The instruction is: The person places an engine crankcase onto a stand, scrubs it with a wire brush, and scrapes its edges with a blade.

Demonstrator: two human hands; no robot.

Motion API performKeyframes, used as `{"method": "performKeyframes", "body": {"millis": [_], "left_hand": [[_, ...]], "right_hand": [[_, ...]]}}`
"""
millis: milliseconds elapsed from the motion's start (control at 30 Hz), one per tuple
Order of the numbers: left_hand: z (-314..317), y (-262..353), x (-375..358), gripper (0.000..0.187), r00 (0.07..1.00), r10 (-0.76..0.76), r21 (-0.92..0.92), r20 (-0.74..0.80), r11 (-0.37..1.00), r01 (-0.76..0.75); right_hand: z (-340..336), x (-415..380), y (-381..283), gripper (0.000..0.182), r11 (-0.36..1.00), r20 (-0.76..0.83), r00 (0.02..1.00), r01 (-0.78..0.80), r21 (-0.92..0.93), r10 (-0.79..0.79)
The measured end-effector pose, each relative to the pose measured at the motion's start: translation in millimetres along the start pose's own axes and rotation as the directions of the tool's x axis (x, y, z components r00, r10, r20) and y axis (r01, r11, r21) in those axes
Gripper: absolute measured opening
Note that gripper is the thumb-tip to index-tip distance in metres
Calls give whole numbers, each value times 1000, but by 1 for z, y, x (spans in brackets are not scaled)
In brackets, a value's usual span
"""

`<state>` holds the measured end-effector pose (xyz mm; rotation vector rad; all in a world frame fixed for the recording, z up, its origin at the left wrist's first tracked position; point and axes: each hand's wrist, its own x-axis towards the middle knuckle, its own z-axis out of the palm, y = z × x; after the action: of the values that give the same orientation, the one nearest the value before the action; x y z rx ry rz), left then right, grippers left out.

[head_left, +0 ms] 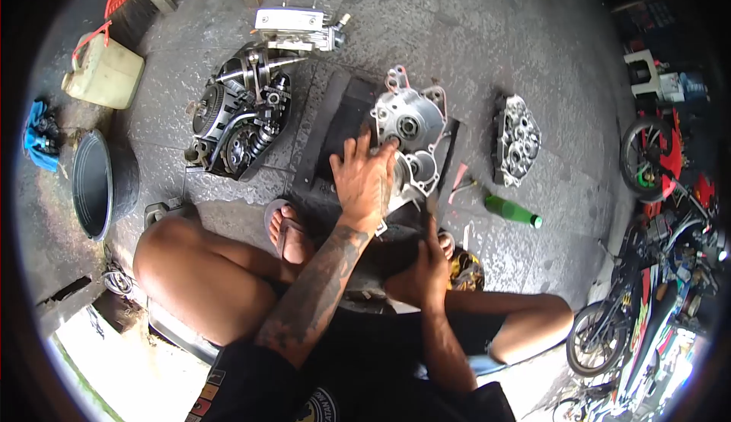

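In the middle of the head view, a silvery crankcase half (410,110) lies on a dark board (327,140), its round bearing openings facing up. My left hand (362,180) rests on its left side with fingers spread, covering part of the casting. Beside the lower right edge of the crankcase is my right hand (432,267), fingers curled and the index finger extended upward. A small brownish piece shows at that fingertip, and I cannot tell what the hand holds.
Left on the floor sits an opened engine assembly (240,121), with a cylinder part (289,22) behind. Another casting (518,140) and a green bottle (514,211) lie to the right. A black bucket (95,186) and jerrycan (106,71) stand far left; motorcycles (647,323) line the right.
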<state>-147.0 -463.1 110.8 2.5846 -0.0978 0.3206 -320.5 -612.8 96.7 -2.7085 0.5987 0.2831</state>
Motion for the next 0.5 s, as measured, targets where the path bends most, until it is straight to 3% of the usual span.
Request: {"method": "performKeyframes", "body": {"millis": [67, 100, 167, 267, 333, 400, 433, 500], "left_hand": [[0, 0, 1, 23, 1000, -28, -26, 13, 999, 28], [-4, 1, 3, 23, 999, -31, -10, 14, 999, 31], [-8, 8, 1, 23, 1000, -29, -14, 8, 999, 29], [-7, 8, 2, 23, 999, -37, -38, -19, 999, 37], [-3, 6, 2, 26, 999, -42, -25, -1, 999, 42], [-4, 9, 0, 26, 999, -48, -19, -9, 999, 48], [-5, 6, -1, 24, 1000, -17, -3, -9, 1000, 17], [0, 3, 2, 24, 1000, -24, -33, -14, 999, 24]], "right_hand": [[-34, 22, -29, 54, 846, -409, 906, 298, 442, -106], [-74, 18, -52, 51, 783, -44, 976, -143, 605, 213], [-69, 19, -46, 54, 801, -76, 992, -34, 597, 99], [-49, 33, -77, 52, 893, -206, 975, 165, 418, -83], [-51, 55, -92, 52, 880, -221, 974, 147, 452, -49], [-65, 68, -101, 51, 830, -135, 988, 9, 558, 79], [-61, 55, -98, 51, 847, -142, 988, 26, 531, 58], [-43, 12, -79, 51, 925, -197, 972, 189, 329, -128]]}}
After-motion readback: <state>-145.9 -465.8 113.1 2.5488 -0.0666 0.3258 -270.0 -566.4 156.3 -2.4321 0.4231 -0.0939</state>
